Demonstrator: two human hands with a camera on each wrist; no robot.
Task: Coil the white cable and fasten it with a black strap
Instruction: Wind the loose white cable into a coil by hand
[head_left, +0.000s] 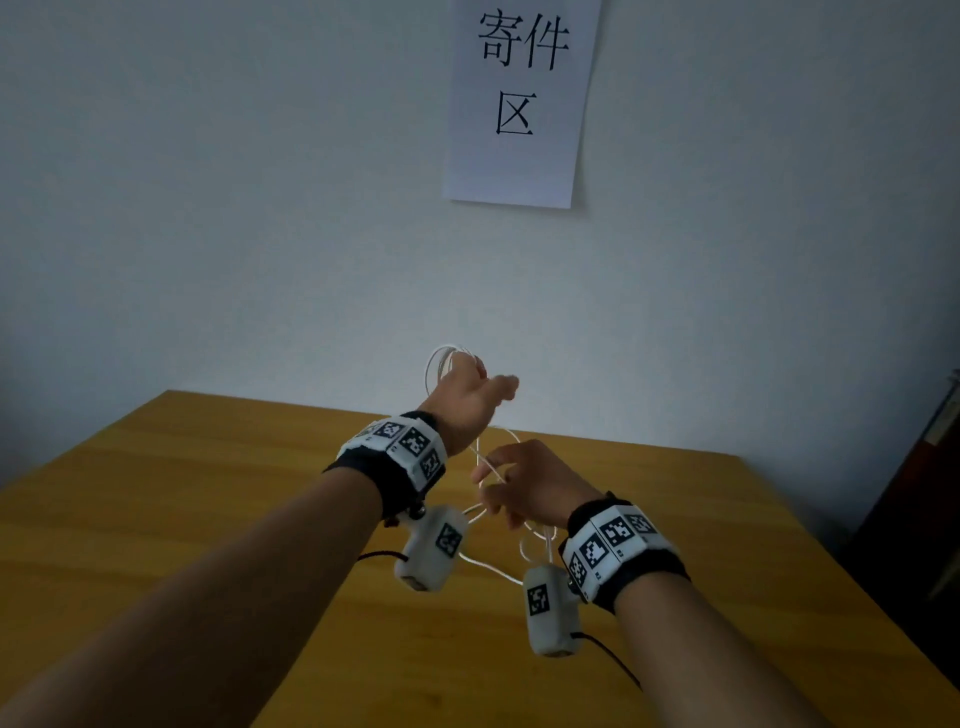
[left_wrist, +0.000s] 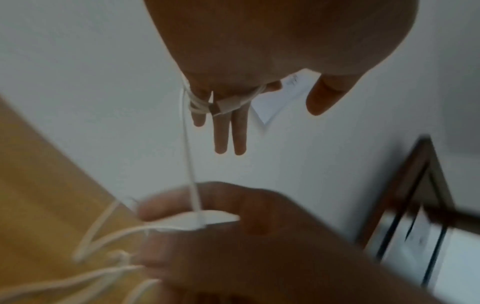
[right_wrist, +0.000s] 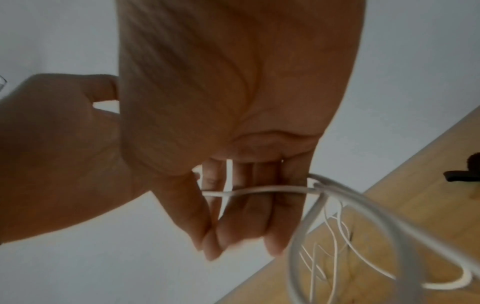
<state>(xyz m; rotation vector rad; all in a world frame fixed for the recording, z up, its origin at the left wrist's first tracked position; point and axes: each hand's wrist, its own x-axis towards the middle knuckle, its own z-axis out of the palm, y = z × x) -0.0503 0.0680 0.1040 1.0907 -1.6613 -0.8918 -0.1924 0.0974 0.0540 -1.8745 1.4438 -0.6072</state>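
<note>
The white cable (head_left: 441, 364) is wound in several loops round the straight fingers of my raised left hand (head_left: 467, 395); its thumb stands apart. In the left wrist view the loops (left_wrist: 197, 102) and a connector end (left_wrist: 226, 106) lie across those fingers (left_wrist: 239, 131). One strand runs down to my right hand (head_left: 524, 483), lower and nearer, whose thumb and curled fingers (right_wrist: 233, 232) pinch the cable (right_wrist: 259, 188). The slack (head_left: 493, 566) lies in loose curves on the wooden table (head_left: 208, 519). The black strap (right_wrist: 462, 174) lies on the table, apart from both hands.
A white paper sign (head_left: 519, 104) with black characters hangs on the pale wall behind the table. Dark furniture (head_left: 924, 493) stands past the table's right edge. Small camera units hang under both wrists.
</note>
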